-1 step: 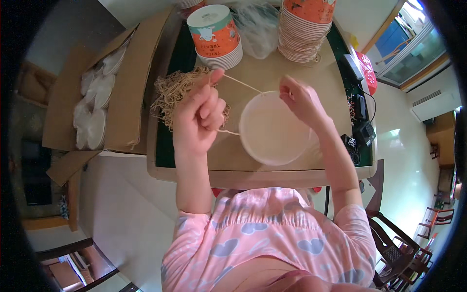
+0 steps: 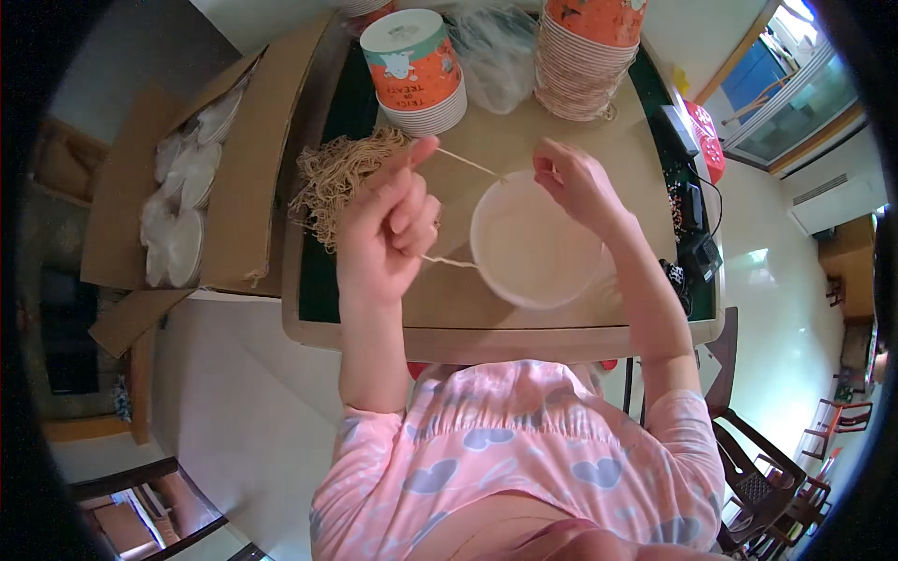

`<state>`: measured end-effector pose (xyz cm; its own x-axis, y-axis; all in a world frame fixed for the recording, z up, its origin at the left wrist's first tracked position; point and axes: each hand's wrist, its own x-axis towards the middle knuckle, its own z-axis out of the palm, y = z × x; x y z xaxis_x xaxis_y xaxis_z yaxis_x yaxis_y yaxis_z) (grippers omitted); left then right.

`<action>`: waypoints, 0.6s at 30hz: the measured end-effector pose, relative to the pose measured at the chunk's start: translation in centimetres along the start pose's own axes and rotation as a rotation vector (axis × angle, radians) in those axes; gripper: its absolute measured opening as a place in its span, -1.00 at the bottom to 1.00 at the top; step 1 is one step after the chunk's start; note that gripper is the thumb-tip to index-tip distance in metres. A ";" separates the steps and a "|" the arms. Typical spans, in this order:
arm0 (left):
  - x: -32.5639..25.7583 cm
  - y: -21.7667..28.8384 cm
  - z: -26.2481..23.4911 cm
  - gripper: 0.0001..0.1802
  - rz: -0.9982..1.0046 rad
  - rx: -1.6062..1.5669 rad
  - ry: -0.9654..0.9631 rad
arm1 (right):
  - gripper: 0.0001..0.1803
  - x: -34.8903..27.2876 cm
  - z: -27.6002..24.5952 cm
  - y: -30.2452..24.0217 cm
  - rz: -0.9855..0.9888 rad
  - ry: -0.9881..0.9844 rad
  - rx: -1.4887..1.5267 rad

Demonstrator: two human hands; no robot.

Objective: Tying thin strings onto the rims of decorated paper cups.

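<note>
So it's a tan-topped table with a dark green border, and right by the middle of its near edge sits a white tub. The left hand is closed around a pale cord, with one strand running from its fingertips to the tub's far rim and another from under the palm to the tub's left side. The right hand is at the far right of the rim, fingers curled, but I can't tell if it's pinching anything. My guess is the cord is being pulled through or snugged up on the tub, so the next move probably calls for even tension and a steady rim. Toward the left edge there's a tangled pile of cord, partly behind the left hand; black adapters line the right edge. Up at the far edge: orange printed tubs, a clear plastic bag and a taller stack cut off on top. Hard to make out: the right fingertips, any knots, and the tub's washed-out inside.
</note>
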<state>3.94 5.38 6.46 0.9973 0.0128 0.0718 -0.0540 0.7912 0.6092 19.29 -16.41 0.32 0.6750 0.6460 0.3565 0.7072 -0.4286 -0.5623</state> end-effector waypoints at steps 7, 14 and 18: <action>-0.3 -4.0 1.0 -0.56 -0.106 -0.006 -0.044 | -0.93 3.4 1.0 1.8 -0.082 0.042 -0.198; 0.1 -5.4 0.3 -0.65 0.096 -0.034 0.074 | -0.64 -6.0 1.5 -9.2 0.262 -0.439 0.573; -0.6 -5.9 -0.5 -0.62 0.118 0.020 0.109 | -0.80 -9.0 4.3 -8.1 0.503 -0.393 0.857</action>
<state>3.69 1.02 2.43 0.9834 0.1717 0.0582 -0.1706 0.7678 0.6176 6.61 -16.05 -1.54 0.6247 0.7425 -0.2418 -0.1209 -0.2140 -0.9693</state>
